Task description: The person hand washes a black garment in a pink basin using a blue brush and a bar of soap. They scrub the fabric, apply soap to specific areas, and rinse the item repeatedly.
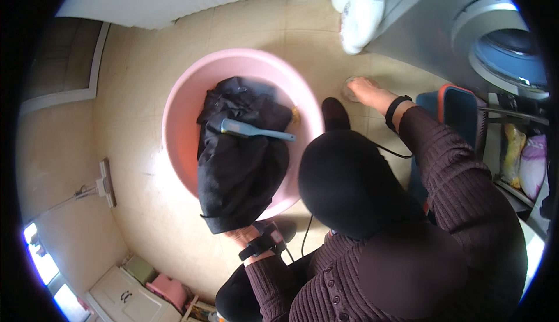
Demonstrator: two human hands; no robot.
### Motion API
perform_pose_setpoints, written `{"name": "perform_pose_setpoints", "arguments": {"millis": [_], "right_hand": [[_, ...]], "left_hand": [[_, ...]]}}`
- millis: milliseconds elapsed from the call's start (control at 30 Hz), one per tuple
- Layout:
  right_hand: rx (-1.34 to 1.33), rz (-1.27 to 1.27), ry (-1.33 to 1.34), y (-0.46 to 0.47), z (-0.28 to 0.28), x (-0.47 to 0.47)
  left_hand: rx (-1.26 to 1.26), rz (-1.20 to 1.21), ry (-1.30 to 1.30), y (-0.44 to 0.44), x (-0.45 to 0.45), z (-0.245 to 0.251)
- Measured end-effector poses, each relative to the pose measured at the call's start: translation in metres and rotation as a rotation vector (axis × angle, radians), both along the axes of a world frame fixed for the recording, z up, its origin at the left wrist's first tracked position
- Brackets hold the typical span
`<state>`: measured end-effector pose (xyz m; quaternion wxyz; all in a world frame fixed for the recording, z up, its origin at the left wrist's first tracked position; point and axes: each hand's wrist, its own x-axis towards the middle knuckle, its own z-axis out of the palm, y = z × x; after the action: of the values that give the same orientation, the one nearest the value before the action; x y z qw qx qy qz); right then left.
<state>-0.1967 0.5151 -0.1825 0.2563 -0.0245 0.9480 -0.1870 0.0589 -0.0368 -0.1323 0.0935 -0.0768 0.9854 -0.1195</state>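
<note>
A pink plastic basin (181, 103) sits on the floor before me, with a soaked black garment (244, 169) heaped in it and hanging over the near rim. My left hand (242, 236) grips the garment's hem; the cloth covers part of the fingers. On top of the cloth lies a light-blue scrubbing brush (257, 132), its handle pointing right. My right hand (367, 91) reaches down beyond the basin to a small round dish (350, 90) on the floor. The fingertips are at the dish, and their grip is unclear. A small yellow thing (295, 115) shows inside the basin wall.
White plastic bottles (362, 14) stand beside a front-loading washing machine (493, 51). A blue bin with an orange rim (454, 103) is near my right arm. Shelves on the right hold packets (513, 156). A floor squeegee (106, 183) leans left; a white cabinet (131, 298) stands lower left.
</note>
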Motion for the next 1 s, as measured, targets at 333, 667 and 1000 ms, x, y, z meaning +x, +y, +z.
{"name": "perform_pose_setpoints", "arguments": {"millis": [333, 667, 1000], "right_hand": [[0.125, 0.002, -0.086, -0.013, 0.007, -0.001], [0.221, 0.097, 0.013, -0.001, -0.007, 0.009], [0.008, -0.202, -0.004, -0.002, 0.045, -0.001]], "left_hand": [[0.109, 0.115, 0.039, 0.039, 0.002, 0.030], [0.155, 0.144, 0.060, 0.061, -0.013, 0.041], [0.254, 0.174, 0.156, 0.086, -0.041, 0.061]]}}
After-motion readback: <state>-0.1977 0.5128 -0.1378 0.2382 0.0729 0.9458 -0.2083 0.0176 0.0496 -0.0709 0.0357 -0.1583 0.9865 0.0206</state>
